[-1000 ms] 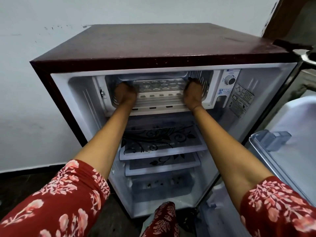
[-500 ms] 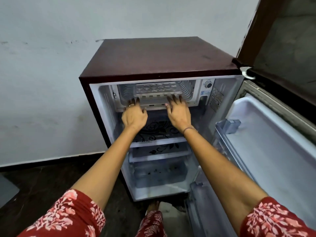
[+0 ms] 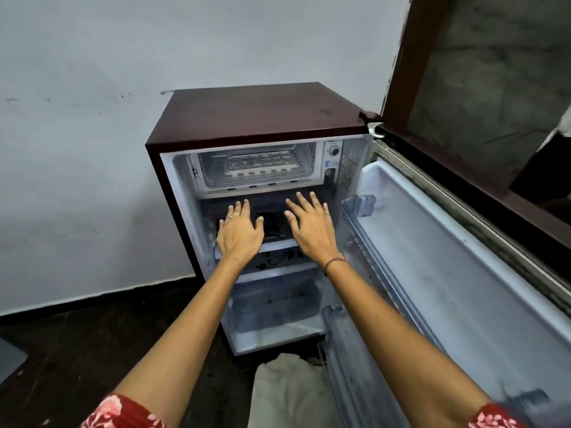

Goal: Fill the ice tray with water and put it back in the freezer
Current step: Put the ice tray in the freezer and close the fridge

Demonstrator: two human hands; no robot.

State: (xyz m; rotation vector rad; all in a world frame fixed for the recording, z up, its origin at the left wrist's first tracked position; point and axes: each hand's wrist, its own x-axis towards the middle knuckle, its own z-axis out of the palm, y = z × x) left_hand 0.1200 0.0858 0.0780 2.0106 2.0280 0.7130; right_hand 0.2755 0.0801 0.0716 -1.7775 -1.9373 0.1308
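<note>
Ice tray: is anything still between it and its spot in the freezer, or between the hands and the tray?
Nothing visible. The ice tray already lies inside the freezer compartment, whose front is open. The left hand and right hand are open, empty, below the compartment, with clear space up to it.

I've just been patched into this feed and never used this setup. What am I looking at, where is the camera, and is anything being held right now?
There is no robot here: a person works with bare hands, and the single camera sits on their head, looking forward and down. The left hand and right hand are both open and empty, fingers spread, in front of a small maroon fridge. Its door stands open to the right. The ice tray lies in the freezer compartment at the top, apart from both hands. Patterned glass shelves sit below.
</note>
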